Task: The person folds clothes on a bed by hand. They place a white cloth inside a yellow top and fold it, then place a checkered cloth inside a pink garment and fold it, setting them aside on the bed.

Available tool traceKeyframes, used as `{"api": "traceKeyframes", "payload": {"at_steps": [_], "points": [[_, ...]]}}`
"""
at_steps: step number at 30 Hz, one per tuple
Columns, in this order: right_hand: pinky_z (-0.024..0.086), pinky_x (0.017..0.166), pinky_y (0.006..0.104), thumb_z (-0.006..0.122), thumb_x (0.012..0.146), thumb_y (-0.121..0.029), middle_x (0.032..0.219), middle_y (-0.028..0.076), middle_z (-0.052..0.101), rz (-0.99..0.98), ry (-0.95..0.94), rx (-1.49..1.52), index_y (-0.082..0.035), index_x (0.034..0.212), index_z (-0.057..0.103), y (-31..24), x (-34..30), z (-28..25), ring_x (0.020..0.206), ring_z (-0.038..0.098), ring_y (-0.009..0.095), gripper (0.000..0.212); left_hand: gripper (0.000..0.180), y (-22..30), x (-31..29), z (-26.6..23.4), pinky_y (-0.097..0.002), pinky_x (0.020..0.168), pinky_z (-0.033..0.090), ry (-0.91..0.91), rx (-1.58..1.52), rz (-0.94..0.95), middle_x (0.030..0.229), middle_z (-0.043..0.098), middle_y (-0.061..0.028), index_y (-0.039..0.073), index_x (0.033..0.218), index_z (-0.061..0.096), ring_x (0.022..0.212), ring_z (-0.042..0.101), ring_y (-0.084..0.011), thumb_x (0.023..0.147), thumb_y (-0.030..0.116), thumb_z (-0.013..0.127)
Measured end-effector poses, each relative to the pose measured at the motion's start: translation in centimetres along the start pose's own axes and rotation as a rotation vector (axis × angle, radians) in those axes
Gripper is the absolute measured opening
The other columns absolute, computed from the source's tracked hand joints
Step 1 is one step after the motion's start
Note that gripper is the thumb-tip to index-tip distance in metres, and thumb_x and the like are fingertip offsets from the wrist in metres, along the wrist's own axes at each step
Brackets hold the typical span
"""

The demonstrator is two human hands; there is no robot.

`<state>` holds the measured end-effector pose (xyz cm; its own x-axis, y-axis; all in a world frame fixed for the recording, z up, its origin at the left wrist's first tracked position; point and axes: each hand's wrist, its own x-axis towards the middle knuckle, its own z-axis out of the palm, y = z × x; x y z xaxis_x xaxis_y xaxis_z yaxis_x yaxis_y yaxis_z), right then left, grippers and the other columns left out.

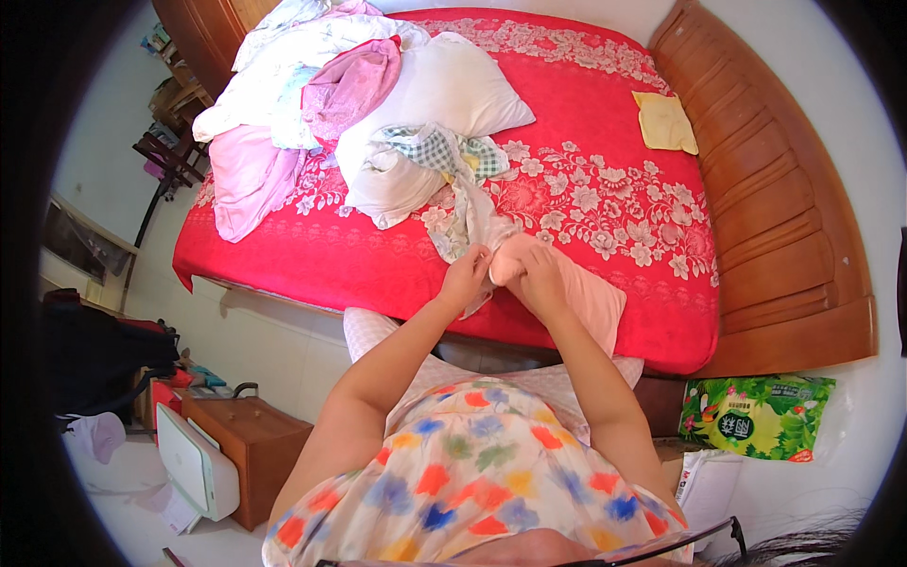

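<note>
Near the bed's front edge lies a pink pillow (590, 298), its left end bunched between my hands. My right hand (537, 276) is closed on that end, fingers curled into the pink fabric. Beside it, my left hand (469, 269) pinches the edge of a pale patterned cloth (465, 225), which runs from the pillow's end up toward a white pillow. The exact spot where cloth and pillow meet is partly hidden by my fingers. Just beyond lie a green checked cloth (420, 146) and a small white pillow (387, 184).
A red flowered cover (605, 123) spreads over the bed. Heaped at its far left are a large white pillow (463, 85), pink bedding (250, 175) and a mauve cloth (354, 85). A yellow folded cloth (666, 123) lies by the wooden headboard (775, 189). A brown cabinet (250, 444) stands lower left.
</note>
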<state>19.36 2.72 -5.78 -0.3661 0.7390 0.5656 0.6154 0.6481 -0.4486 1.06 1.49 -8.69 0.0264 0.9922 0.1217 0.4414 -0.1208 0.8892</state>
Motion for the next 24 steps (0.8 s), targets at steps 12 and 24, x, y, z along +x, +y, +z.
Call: {"api": "traceKeyframes", "payload": {"at_steps": [12,24], "points": [[0.027,0.105,0.0602,0.071,0.070,-0.022,0.136,0.007,0.043,0.062,-0.314,-0.263,-0.019,0.129,0.051,-1.6,-7.6,2.1,0.130,0.036,0.031,0.062,0.018,-5.1,-2.8,1.4,-0.0340,0.063,0.048,-0.030,0.062,-0.218,0.078,0.059,-0.0117,0.002,0.097,0.054,0.069,0.058,-0.0229,0.090,0.018,0.061],[0.032,0.101,0.0575,0.052,0.083,-0.016,0.142,0.008,0.040,-0.046,-0.216,-0.477,-0.023,0.127,0.055,3.4,-11.2,3.6,0.130,0.036,0.035,0.045,0.019,-3.4,-3.6,4.5,-0.0314,0.068,0.049,-0.134,-0.087,-0.082,0.084,0.061,-0.0101,0.002,0.099,0.054,0.078,0.059,-0.0179,0.087,0.012,0.064]]}}
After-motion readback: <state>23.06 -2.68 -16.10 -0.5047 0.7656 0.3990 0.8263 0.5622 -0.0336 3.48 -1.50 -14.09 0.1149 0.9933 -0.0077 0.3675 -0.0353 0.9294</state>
